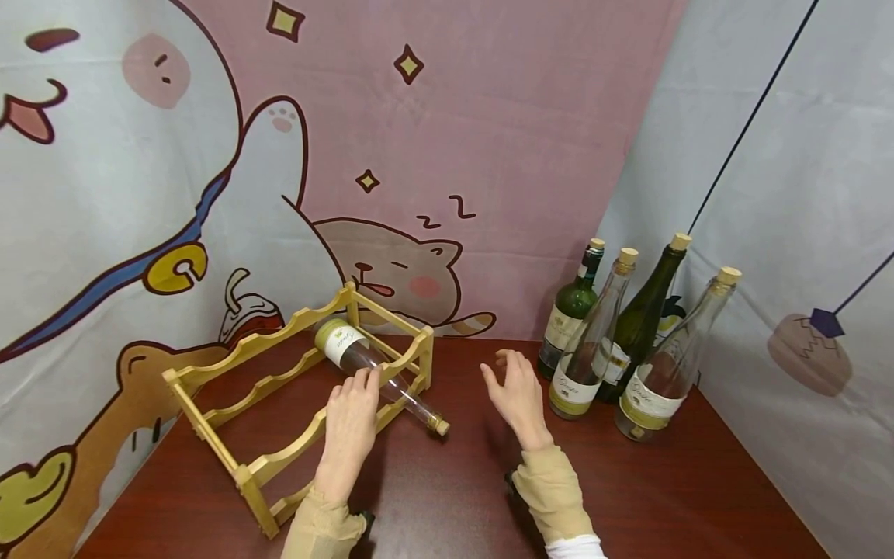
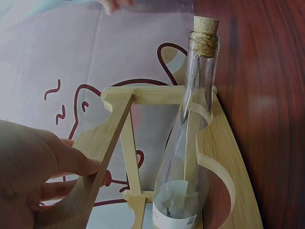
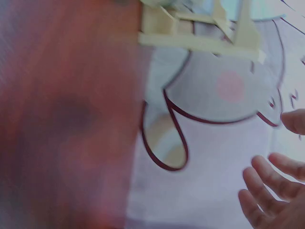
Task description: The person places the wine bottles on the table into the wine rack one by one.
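Note:
My left hand grips the upper front rail of a wooden wine rack. In the left wrist view its thumb and fingers pinch the notched rail. A clear glass wine bottle with a cork and white label lies on the lower tier. Its neck pokes out past the front rail, pointing right. My right hand hovers between the rack and the standing bottles, holding nothing, its fingers relaxed and apart. Only part of this hand shows in the right wrist view.
On the right of the dark red tabletop stand several corked bottles: a green one, a clear one, a dark green one and another clear one. Behind hangs a cartoon-printed cloth.

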`<action>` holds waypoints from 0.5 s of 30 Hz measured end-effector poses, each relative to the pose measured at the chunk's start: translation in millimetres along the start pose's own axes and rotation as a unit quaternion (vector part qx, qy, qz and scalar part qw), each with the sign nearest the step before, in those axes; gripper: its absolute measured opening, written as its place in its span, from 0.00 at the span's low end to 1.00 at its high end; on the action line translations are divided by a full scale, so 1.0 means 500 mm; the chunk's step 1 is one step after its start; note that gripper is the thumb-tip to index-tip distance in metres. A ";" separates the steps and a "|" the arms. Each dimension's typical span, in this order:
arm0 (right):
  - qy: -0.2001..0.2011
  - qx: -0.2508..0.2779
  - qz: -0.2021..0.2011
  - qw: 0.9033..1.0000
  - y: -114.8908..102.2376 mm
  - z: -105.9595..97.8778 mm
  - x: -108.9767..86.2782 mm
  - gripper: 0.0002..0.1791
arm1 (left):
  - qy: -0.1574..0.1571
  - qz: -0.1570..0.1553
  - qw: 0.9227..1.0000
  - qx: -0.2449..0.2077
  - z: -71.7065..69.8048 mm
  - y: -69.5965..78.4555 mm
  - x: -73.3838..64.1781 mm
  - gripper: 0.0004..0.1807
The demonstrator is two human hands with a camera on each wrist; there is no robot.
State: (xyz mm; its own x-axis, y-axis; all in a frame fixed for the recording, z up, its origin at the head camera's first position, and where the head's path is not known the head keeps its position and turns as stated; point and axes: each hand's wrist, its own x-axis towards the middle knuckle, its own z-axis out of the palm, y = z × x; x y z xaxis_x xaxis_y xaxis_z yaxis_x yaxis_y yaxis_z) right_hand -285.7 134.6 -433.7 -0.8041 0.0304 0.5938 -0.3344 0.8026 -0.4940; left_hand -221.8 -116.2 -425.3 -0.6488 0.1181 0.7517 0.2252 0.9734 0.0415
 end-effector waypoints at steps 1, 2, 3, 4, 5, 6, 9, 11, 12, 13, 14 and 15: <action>0.024 0.004 -0.007 1.000 0.003 -0.010 0.005 0.19 | 0.000 0.000 1.000 0.000 0.000 0.000 0.000 0.31; 0.047 0.007 -0.015 0.999 0.006 -0.020 0.010 0.19 | 0.000 0.000 1.000 0.000 0.000 0.000 0.000 0.31; 0.070 0.010 -0.024 0.997 0.009 -0.031 0.015 0.19 | 0.000 0.000 1.000 0.001 0.000 0.000 0.000 0.31; 0.089 0.012 -0.032 0.995 0.012 -0.042 0.020 0.19 | 0.001 0.001 1.000 0.001 0.000 0.000 0.000 0.31; 0.106 0.012 -0.039 0.994 0.014 -0.053 0.025 0.20 | 0.002 0.002 1.000 0.002 -0.001 0.001 0.000 0.31; 0.121 0.014 -0.043 0.992 0.017 -0.065 0.030 0.20 | 0.002 0.002 1.000 0.002 -0.001 0.001 0.000 0.31; 0.158 0.014 -0.045 0.986 0.024 -0.099 0.046 0.22 | 0.003 0.003 1.000 0.004 -0.001 0.001 0.000 0.31; 0.177 0.016 -0.041 0.983 0.028 -0.121 0.058 0.22 | 0.003 0.003 1.000 0.004 -0.002 0.001 0.000 0.31; 0.188 0.019 -0.038 0.981 0.030 -0.132 0.064 0.22 | 0.003 0.003 1.000 0.004 -0.002 0.001 0.000 0.31; 0.198 0.020 -0.037 0.979 0.033 -0.142 0.070 0.22 | 0.003 0.003 1.000 0.004 -0.001 0.001 0.000 0.31; 0.208 0.021 -0.035 0.977 0.036 -0.152 0.076 0.22 | 0.003 0.003 1.000 0.004 -0.001 0.001 0.000 0.30; 0.219 0.022 -0.033 0.975 0.039 -0.162 0.082 0.22 | 0.003 0.003 1.000 0.004 -0.002 0.001 0.000 0.30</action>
State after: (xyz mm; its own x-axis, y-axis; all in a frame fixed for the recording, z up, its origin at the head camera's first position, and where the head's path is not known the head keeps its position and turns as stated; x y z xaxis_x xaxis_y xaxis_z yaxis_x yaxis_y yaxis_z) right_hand -285.4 199.7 -367.3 -0.4958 0.2398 0.8347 -0.4057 0.7858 -0.4668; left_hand -221.0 -115.8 -424.9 -0.6425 0.1223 0.7565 0.2233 0.9742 0.0321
